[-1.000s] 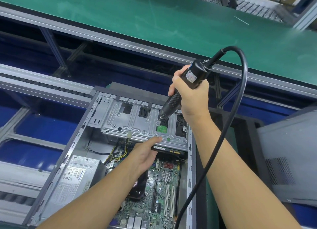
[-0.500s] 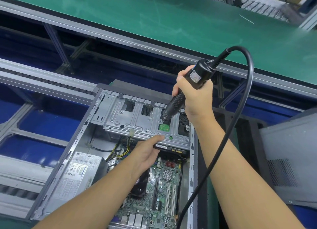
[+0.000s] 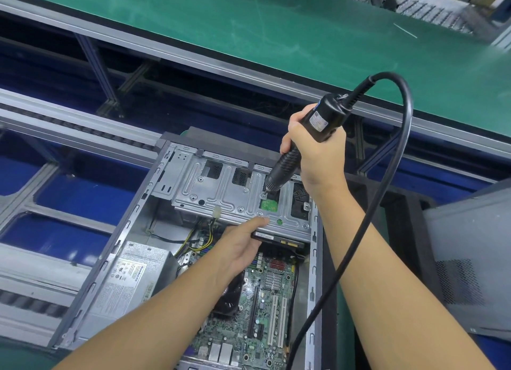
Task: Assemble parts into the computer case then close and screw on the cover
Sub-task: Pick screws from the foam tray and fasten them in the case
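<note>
An open grey computer case (image 3: pixel 130 225) lies in front of me, its motherboard (image 3: pixel 265 314) and power supply (image 3: pixel 132 278) exposed. A silver drive cage (image 3: pixel 215 195) spans its far end. My right hand (image 3: pixel 318 159) grips a black electric screwdriver (image 3: pixel 312 137), whose tip rests on a screw point of the cage beside a small green board (image 3: pixel 269 205). My left hand (image 3: pixel 240 248) reaches under the cage's near edge, fingers against a black drive (image 3: pixel 276 238) that sticks out there, thumb on the cage lip.
The screwdriver's black cable (image 3: pixel 387 203) loops right and down past my right forearm. A grey case cover (image 3: pixel 470 259) leans at the right. A green conveyor belt (image 3: pixel 276 32) runs behind the case, with aluminium rails (image 3: pixel 69 126) and blue panels to the left.
The view has shifted slightly, so the case sits a little lower and to the right. Both hands hold the same positions on the screwdriver and the drive.
</note>
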Motion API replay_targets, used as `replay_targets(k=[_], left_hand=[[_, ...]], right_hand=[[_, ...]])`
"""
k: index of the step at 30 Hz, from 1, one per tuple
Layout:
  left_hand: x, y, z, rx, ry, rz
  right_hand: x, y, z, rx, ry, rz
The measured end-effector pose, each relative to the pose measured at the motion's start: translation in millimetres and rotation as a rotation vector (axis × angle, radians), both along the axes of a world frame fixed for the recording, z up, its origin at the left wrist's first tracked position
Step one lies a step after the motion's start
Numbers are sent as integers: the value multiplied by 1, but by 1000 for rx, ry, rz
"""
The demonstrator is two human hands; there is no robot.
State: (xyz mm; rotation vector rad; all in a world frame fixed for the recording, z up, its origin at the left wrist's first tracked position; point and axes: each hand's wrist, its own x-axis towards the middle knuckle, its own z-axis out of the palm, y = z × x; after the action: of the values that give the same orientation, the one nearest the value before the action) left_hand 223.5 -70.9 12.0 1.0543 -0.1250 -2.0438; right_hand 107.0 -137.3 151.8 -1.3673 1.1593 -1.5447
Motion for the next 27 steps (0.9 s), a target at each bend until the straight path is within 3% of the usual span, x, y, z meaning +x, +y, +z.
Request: replay_targets(k=[12,27], left_hand=[[2,1,2,-15,13,-33],[2,2,4,5,19,-24]], right_hand=[[15,-2,6,1,251,118],[14,0,6,45,218,101]])
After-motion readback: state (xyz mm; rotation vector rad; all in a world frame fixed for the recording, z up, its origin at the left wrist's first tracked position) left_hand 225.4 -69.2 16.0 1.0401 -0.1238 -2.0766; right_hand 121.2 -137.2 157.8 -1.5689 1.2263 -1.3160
